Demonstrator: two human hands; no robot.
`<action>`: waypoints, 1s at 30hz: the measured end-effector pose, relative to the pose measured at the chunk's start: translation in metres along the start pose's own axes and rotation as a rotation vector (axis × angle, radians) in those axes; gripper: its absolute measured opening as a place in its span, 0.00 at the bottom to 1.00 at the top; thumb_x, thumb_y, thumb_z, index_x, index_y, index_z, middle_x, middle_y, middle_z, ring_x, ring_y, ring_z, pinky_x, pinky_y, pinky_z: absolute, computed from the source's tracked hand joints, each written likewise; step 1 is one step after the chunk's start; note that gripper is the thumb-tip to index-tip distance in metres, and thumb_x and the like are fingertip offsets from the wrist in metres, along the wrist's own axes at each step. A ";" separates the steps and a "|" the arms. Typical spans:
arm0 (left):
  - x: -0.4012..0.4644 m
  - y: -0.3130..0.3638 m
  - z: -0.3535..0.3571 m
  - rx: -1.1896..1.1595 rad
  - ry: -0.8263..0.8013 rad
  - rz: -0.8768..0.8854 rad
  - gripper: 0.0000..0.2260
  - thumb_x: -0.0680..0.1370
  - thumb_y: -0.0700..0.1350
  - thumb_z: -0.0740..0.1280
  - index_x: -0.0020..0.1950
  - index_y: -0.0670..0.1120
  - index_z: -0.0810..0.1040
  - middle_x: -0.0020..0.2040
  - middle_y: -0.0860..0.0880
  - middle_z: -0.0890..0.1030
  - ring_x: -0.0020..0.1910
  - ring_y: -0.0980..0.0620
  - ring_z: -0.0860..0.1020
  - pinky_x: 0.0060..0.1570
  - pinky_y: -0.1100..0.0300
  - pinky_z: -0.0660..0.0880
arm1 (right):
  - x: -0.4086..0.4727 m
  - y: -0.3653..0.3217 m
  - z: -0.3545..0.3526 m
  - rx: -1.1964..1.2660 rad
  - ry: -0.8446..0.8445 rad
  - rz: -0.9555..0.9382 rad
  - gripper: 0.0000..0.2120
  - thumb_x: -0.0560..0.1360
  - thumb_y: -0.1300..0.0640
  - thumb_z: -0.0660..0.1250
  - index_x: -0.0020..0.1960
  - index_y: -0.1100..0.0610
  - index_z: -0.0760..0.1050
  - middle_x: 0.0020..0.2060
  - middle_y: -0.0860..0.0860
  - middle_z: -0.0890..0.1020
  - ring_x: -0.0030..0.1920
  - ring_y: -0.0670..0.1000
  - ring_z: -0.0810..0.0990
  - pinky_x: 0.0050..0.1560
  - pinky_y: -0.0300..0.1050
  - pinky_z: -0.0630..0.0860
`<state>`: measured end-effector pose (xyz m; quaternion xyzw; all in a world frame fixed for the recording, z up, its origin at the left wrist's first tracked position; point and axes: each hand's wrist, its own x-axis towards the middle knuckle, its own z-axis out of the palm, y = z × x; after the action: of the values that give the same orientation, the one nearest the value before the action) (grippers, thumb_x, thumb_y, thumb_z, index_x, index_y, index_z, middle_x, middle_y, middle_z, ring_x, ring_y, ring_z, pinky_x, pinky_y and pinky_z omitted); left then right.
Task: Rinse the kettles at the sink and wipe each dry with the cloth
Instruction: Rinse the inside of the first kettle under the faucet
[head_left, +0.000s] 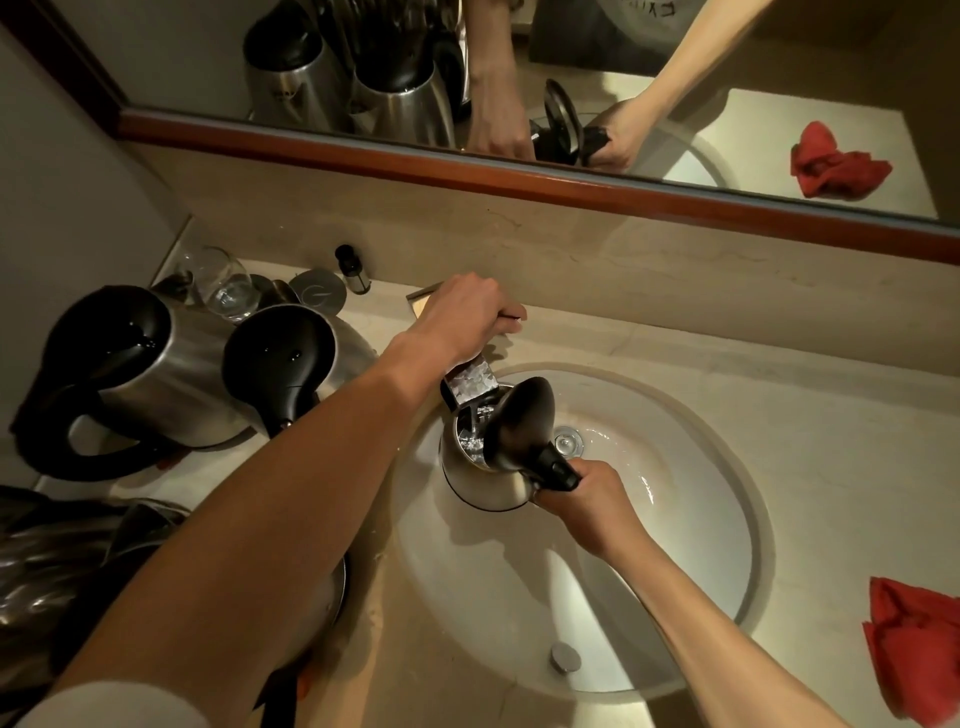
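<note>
Head view, nearest first: a red cloth (914, 649) lies crumpled on the stone counter (831, 415) at the near right, apart from the white oval sink (675, 597). At the near left, partly under the left forearm, sits a steel vessel with a dark rim; what it is cannot be told. Over the basin the right hand (587, 499) grips the black handle of a steel kettle (483, 478), whose lid stands open, held under the flat spout of the tap (470, 379), from which water falls into its mouth. The left hand (462, 312) is curled over the tap's top, fingers wrapped round it. Further left stand two more steel kettles (135, 364), lids shut, side by side. Behind them are an upturned glass (223, 286) and a small dark bottle (353, 270) against the wall. Farthest, a wood-framed mirror (519, 182) reflects the same things.
</note>
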<state>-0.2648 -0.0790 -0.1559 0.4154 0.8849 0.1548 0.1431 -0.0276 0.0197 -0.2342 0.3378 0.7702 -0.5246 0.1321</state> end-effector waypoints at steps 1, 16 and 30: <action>0.000 0.000 -0.001 -0.009 0.003 0.003 0.10 0.79 0.50 0.69 0.52 0.45 0.85 0.49 0.43 0.86 0.50 0.41 0.82 0.51 0.49 0.77 | 0.000 0.000 0.000 -0.005 0.001 0.001 0.21 0.68 0.67 0.74 0.30 0.53 0.63 0.23 0.44 0.61 0.28 0.47 0.57 0.32 0.46 0.54; -0.003 0.004 -0.006 0.012 -0.016 0.046 0.09 0.80 0.49 0.68 0.46 0.46 0.84 0.38 0.44 0.83 0.38 0.44 0.78 0.40 0.55 0.70 | -0.001 0.001 -0.001 0.016 0.003 -0.012 0.16 0.68 0.68 0.74 0.32 0.59 0.68 0.26 0.46 0.62 0.30 0.47 0.58 0.33 0.47 0.54; -0.001 -0.002 -0.002 0.004 -0.014 0.052 0.10 0.80 0.49 0.68 0.48 0.45 0.84 0.45 0.43 0.85 0.46 0.42 0.81 0.49 0.51 0.75 | 0.001 0.003 -0.001 0.000 -0.004 -0.007 0.17 0.68 0.67 0.74 0.32 0.57 0.68 0.25 0.45 0.62 0.31 0.48 0.58 0.34 0.47 0.55</action>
<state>-0.2664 -0.0814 -0.1550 0.4396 0.8731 0.1540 0.1442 -0.0257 0.0218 -0.2363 0.3341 0.7711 -0.5257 0.1322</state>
